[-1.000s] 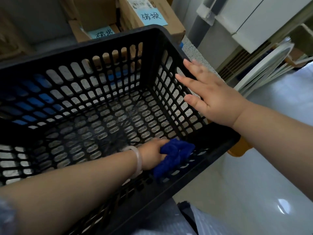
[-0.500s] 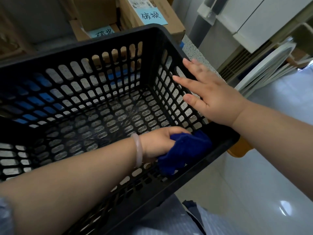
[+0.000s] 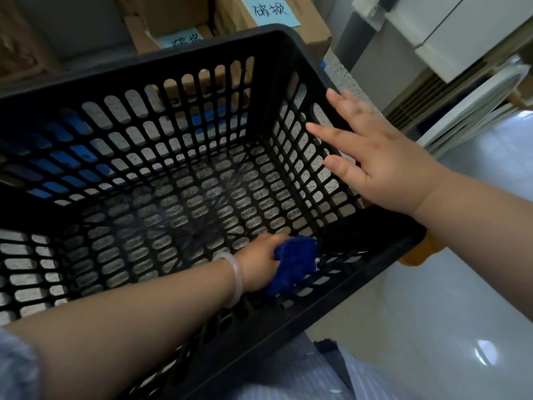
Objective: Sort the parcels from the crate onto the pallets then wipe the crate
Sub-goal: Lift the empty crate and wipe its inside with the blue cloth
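Starting with the crate (image 3: 144, 67): are any parcels left in it? (Supervisor)

None that I can find. No parcel shows on the slotted floor or against any of the four walls, and speckled flooring is visible through the holes. (Inspector)

And where are the parcels? (Supervisor)

Cardboard boxes (image 3: 291, 33) bearing blue labels (image 3: 271, 10) stand just beyond the far wall. No pallet is plainly in view, so I cannot confirm what they sit on. Judging by the crate alone, the sorting stage is done or very nearly so. (Inspector)

And the wiping? (Supervisor)

In hand. The left hand (image 3: 258, 264) is inside the crate at the near right corner, with its fingers curled round a bunched dark blue cloth (image 3: 294, 262). The cloth lies against the foot of the near wall. A pale bangle (image 3: 238, 277) is on that wrist. (Inspector)

The other hand? (Supervisor)

The right hand (image 3: 383, 166) is spread wide with its fingers straight and holds nothing. It is laid over the upper part of the right wall. In my judgement it is steadying the crate while the cloth works. (Inspector)

What is outstanding? (Supervisor)

I cannot tell which surfaces have been covered, because the plastic shows no streak or damp patch. My assessment is that the floor, the other walls and the rim have yet to be accounted for. The wipe is therefore open, and it is the last stage of the task. (Inspector)
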### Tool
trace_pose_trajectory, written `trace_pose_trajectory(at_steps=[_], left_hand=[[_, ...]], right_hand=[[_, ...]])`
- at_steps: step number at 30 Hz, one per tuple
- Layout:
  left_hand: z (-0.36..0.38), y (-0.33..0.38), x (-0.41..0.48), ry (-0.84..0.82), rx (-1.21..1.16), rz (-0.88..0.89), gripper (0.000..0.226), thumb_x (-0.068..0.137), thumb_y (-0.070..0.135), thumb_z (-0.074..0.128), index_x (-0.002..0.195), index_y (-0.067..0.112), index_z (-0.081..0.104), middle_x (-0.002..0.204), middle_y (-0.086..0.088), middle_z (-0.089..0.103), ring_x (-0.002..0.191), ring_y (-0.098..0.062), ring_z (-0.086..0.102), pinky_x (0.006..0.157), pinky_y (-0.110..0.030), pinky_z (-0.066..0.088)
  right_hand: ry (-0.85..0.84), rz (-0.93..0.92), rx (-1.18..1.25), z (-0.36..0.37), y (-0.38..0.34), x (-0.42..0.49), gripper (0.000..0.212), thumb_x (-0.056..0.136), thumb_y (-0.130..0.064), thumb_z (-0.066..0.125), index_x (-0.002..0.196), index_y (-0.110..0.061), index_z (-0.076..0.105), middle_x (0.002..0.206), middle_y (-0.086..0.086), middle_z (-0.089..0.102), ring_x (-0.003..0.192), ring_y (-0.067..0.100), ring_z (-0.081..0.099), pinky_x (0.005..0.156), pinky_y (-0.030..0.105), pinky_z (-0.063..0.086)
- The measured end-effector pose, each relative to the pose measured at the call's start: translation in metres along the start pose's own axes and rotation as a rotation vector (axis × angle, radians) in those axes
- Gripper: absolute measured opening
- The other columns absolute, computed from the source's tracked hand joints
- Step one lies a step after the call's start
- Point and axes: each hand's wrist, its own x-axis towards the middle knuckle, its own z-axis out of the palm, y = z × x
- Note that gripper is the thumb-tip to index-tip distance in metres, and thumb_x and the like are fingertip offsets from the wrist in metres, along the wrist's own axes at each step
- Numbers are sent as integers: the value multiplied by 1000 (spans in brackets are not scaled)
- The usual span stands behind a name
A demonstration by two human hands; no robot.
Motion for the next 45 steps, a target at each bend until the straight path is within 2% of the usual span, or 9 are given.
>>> trace_pose_trajectory(at_steps=[4,11,15,21,25,28,33,36,45], left_hand=[[12,-19,19,6,140,-88,44,94,32,63,135,36,46,134,0,45,117,-19,52,104,-36,44],[-23,12,-9,-231,-339,-37,36,91,8,64,111,38,58,89,1,71,71,-12,67,68,-29,56],[-50,36,-55,-332,-454,62,36,90,2,64,112,31,61,88,-1,69,70,-15,65,63,-27,52],[-67,68,-122,-292,-252,229,44,78,4,76,93,42,61,93,8,68,83,-9,66,75,-26,54],[-44,45,-135,-12,-90,244,35,81,28,72,97,52,53,104,13,61,97,-3,61,90,-24,50],[-26,-3,-116,24,105,94,29,85,44,63,110,50,48,113,7,52,109,-13,57,99,-31,44],[-15,-46,-74,-69,281,-182,36,94,35,60,127,39,46,130,1,46,118,-20,52,105,-40,43],[-14,-47,-58,-87,182,-240,40,95,29,62,132,33,50,133,-1,51,119,-21,54,104,-40,45],[-52,-3,-118,-226,-252,-22,26,90,8,69,90,34,64,88,13,66,82,-5,63,80,-26,54]], right_hand=[[7,-8,-7,2,3,0,61,95,-57,26,151,-32,36,166,0,4,153,16,-3,121,35,1],[-8,17,-17,3,3,-2,64,93,-59,25,151,-33,36,166,-2,3,152,13,-6,121,36,1],[-21,28,-21,2,3,-2,66,92,-59,25,151,-32,37,166,0,4,152,15,-6,122,41,3],[-32,50,-51,-2,-2,-4,64,95,-64,20,151,-35,35,166,-4,0,151,11,-10,121,39,1],[-16,37,-61,-2,-1,-4,65,96,-64,19,150,-33,38,166,-2,1,152,12,-9,122,43,5],[-4,18,-54,-1,-2,-3,66,93,-61,26,149,-31,40,166,-1,3,152,14,-6,121,42,5],[-2,7,-51,0,0,-1,68,91,-62,23,150,-32,38,166,-2,2,152,14,-6,123,44,7],[3,-4,-43,2,3,1,70,90,-62,21,150,-30,39,166,0,3,153,16,-4,123,49,10],[-23,40,-40,0,0,-2,65,96,-64,22,149,-32,40,166,-3,1,152,13,-7,123,47,8]])
